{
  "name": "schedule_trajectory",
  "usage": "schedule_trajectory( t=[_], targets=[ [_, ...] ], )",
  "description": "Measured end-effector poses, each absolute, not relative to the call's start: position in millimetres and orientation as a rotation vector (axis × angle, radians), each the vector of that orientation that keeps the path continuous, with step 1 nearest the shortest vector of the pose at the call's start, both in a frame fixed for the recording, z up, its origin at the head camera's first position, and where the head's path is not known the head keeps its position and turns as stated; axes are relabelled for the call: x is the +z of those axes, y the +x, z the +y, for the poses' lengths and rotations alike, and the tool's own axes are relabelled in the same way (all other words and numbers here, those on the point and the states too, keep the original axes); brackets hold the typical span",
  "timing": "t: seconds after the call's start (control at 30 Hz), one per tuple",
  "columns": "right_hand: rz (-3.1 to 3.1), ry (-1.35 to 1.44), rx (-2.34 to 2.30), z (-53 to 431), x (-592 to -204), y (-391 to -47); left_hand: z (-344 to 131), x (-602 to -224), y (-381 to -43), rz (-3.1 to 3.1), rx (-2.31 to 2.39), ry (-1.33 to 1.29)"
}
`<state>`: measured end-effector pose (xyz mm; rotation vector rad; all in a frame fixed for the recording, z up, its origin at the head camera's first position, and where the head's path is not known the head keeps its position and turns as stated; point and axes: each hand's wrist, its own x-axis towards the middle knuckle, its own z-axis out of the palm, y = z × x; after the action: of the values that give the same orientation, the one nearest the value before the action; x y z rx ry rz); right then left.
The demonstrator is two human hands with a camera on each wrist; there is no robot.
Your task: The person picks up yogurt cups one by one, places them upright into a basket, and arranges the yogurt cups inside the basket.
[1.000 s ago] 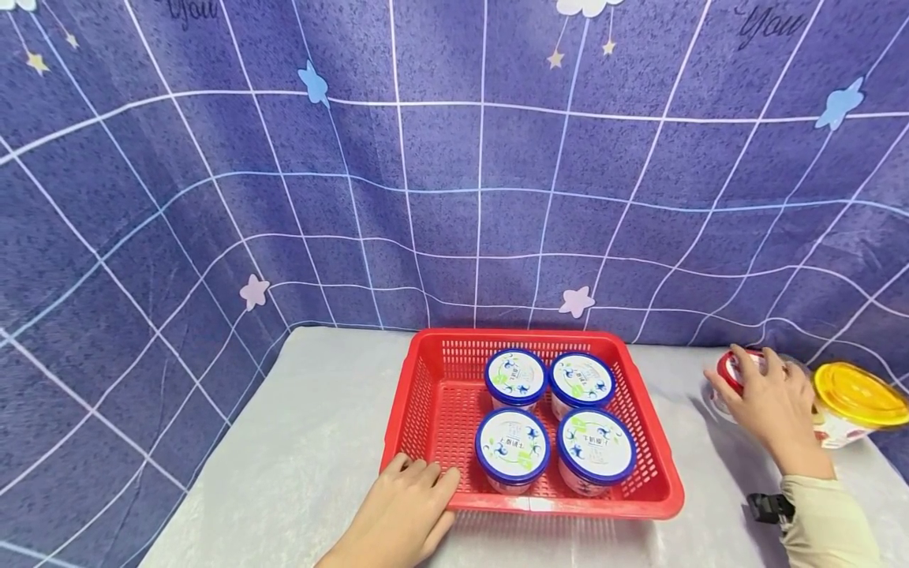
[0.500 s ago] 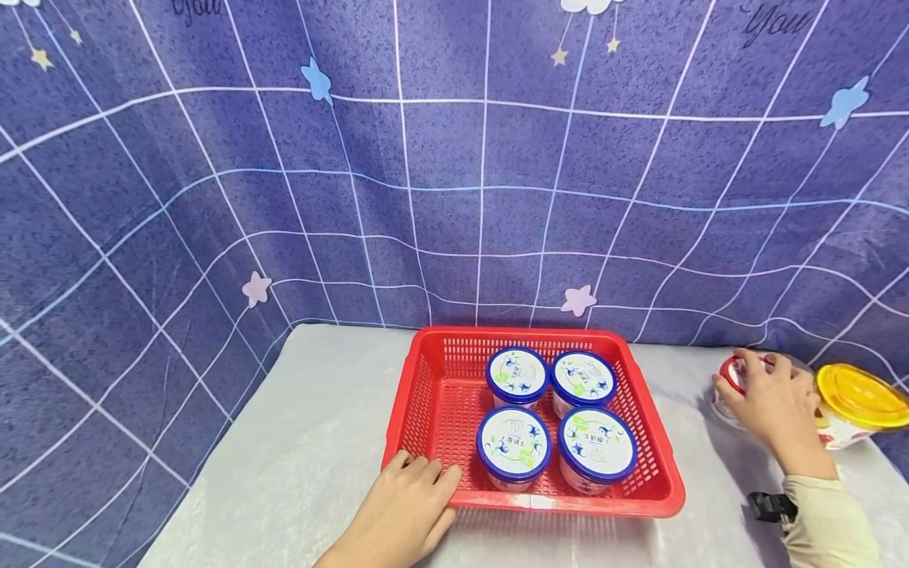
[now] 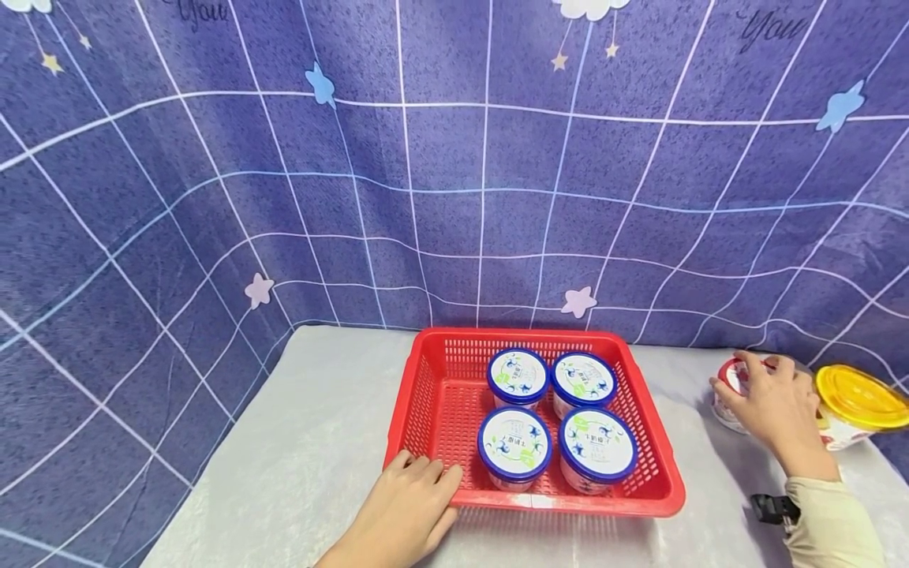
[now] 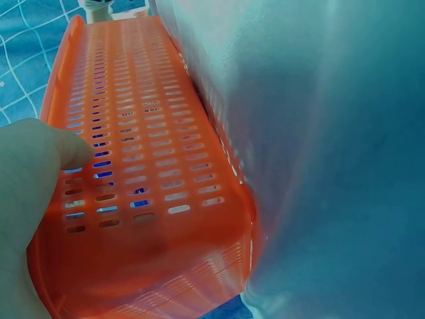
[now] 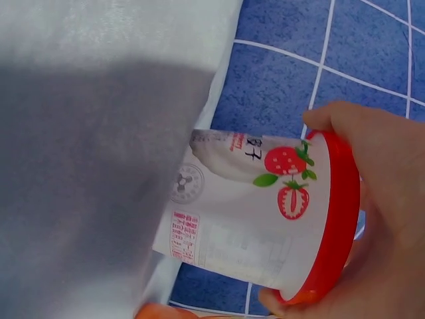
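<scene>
In the head view my left hand [image 3: 405, 505] grips the near-left rim of a red slotted plastic basket [image 3: 533, 502], fingers over the edge. Its thumb [image 4: 73, 150] lies against the basket's outer wall [image 4: 143, 119] in the left wrist view. Far to the right, my right hand [image 3: 774, 406] holds a white paper cup [image 5: 246, 206] by its red lid [image 5: 339, 219], thumb and fingers spread round the rim. Strawberries are printed on the cup's side. It stands upright close over the table, partly hidden by the hand in the head view.
Several blue-lidded white cups [image 3: 514, 443] stand in the basket's middle and right side. A yellow-lidded tub [image 3: 862, 398] stands right beside my right hand. The pale table [image 3: 305, 426] meets a blue checked curtain [image 3: 440, 221] at the back and left.
My right hand and the red-lidded cup have shifted very slightly to the right. My left hand and the basket hold their place.
</scene>
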<state>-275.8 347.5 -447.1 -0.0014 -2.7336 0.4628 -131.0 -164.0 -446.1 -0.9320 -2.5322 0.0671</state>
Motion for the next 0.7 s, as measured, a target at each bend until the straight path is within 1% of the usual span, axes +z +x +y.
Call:
schedule_trajectory(
  t=[0.23, 0.7],
  targets=[
    [-2.69, 0.038, 0.444, 342.9, -441.1, -271.4, -163.5, -444.6, -130.8, -2.538, 0.055, -0.934],
    [-2.61, 0.143, 0.433, 312.9, -418.2, -264.1, -163.7, -444.7, -129.8, -2.573, 0.068, -0.931]
  ],
)
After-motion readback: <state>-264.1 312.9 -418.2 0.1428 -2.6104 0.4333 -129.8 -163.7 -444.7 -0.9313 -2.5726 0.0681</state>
